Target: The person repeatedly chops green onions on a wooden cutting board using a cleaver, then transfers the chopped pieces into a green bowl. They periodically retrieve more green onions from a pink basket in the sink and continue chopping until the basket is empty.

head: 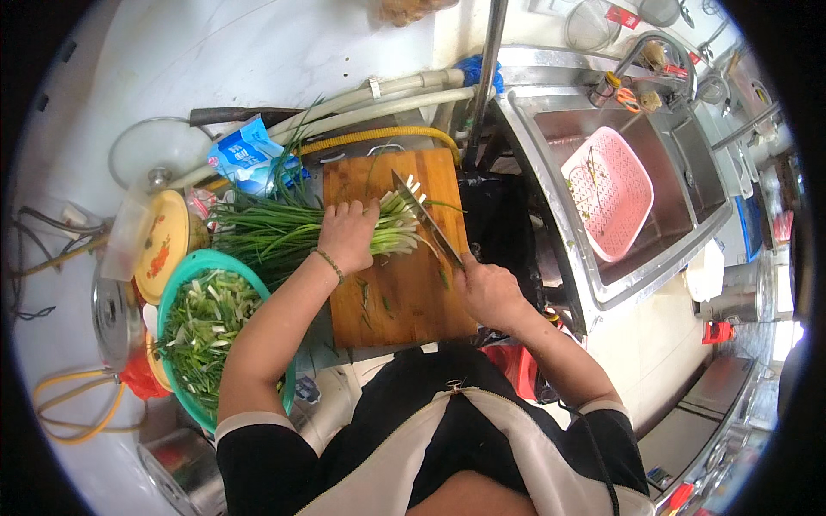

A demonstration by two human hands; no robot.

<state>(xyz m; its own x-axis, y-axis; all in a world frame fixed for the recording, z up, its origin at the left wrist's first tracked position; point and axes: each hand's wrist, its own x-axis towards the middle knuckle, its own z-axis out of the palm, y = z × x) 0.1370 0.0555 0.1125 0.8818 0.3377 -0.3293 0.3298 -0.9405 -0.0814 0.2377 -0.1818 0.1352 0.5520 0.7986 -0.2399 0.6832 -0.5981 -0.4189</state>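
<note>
A large bunch of green onions (277,226) lies across a wooden cutting board (400,316), its white ends to the right and its leaves past the board's left edge. My left hand (349,235) presses down on the bunch near the white ends. In my right hand (490,290) is the handle of a kitchen knife (429,222), whose blade slants up and left at the white tips. Small green scraps lie on the board. Left of it, partly behind my left forearm, stands a teal plastic basket (169,277) full of cut green onions (210,329).
A steel sink (652,148) at the right holds a pink perforated basket (623,200). Behind the board run pale pipes (387,97) and a yellow hose (387,132). A blue-and-white packet (248,158) and a yellow lid (155,248) are at the left.
</note>
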